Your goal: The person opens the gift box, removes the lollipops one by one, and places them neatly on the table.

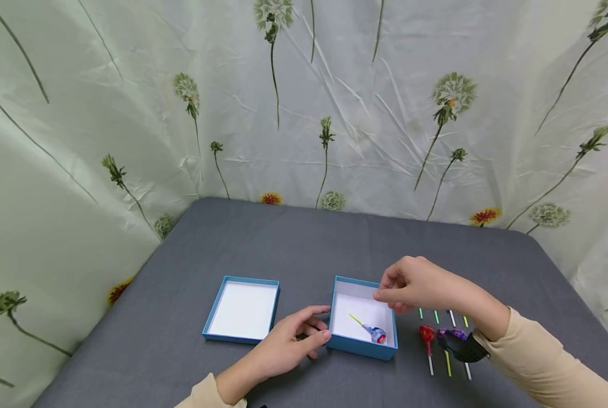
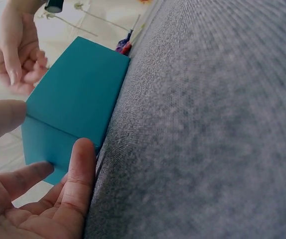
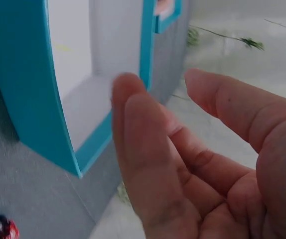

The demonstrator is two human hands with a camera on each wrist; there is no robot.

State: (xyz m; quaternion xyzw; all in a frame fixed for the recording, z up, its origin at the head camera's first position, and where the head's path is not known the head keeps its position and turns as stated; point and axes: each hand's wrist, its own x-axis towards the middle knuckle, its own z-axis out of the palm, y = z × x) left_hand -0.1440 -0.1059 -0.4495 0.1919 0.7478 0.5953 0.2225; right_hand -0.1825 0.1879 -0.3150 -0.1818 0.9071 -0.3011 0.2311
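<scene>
A blue open-topped box (image 1: 362, 347) with a white inside stands on the grey cloth. In it lies a lollipop (image 1: 377, 334) in a blue and red wrapper, its yellow stick toward the back left. My left hand (image 1: 290, 340) is at the box's left side, fingers loosely bent, with fingertips (image 2: 83, 149) right at the blue wall. Over the back right corner of the box hovers my right hand (image 1: 418, 283). Its thumb and fingers stand apart in the right wrist view, with nothing between them.
Left of the box lies its shallow blue lid (image 1: 243, 309), white inside facing up. To the right are a red lollipop (image 1: 426, 334), purple-wrapped lollipops (image 1: 456, 333) and several sticks (image 1: 436, 316), partly hidden by the right arm. A flowered curtain (image 1: 304, 158) hangs behind the table.
</scene>
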